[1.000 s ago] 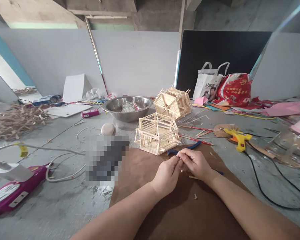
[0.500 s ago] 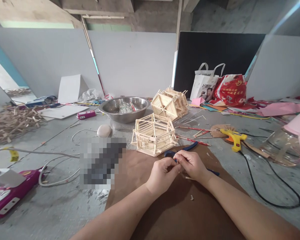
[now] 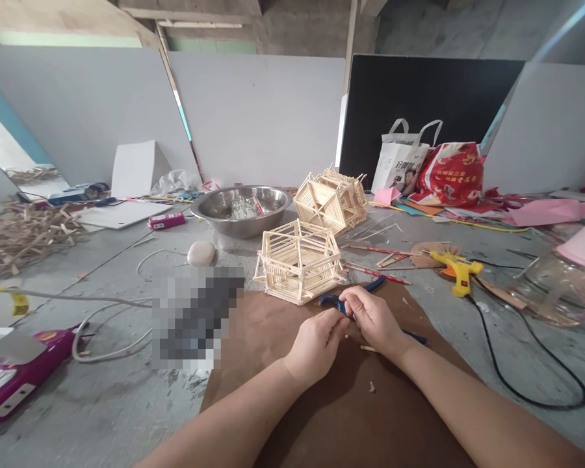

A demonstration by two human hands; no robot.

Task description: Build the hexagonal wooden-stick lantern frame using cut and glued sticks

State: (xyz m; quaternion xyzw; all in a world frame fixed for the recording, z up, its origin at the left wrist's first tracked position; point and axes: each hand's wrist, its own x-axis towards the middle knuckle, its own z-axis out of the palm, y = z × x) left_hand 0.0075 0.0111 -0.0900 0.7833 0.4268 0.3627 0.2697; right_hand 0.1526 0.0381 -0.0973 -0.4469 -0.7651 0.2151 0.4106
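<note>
Close together above a brown sheet [image 3: 268,351], my left hand [image 3: 316,341] and my right hand [image 3: 373,318] both have their fingers curled in a pinch. What lies between the fingertips is hidden or too small to make out. Blue-handled pliers or cutters [image 3: 332,301] lie on the sheet, partly covered by my right hand. Just beyond stands a hexagonal frame of thin wooden sticks [image 3: 301,263]. Behind it a second stick structure [image 3: 330,201] rests tilted. A short stick piece [image 3: 368,348] lies beneath my right wrist, and a small pale scrap [image 3: 372,387] sits nearer to me.
A steel basin [image 3: 241,218] is behind the frame. To the right are a yellow glue gun [image 3: 461,270] with a black cord and a clear jug with a pink lid [image 3: 550,286]. At left lie a purple power strip [image 3: 29,377], cables and a stick pile [image 3: 34,237].
My left hand has turned slightly, its knuckles more over the top, and its fingertips have shifted against the right hand. Both hands remain close together; the view has moved slightly.
</note>
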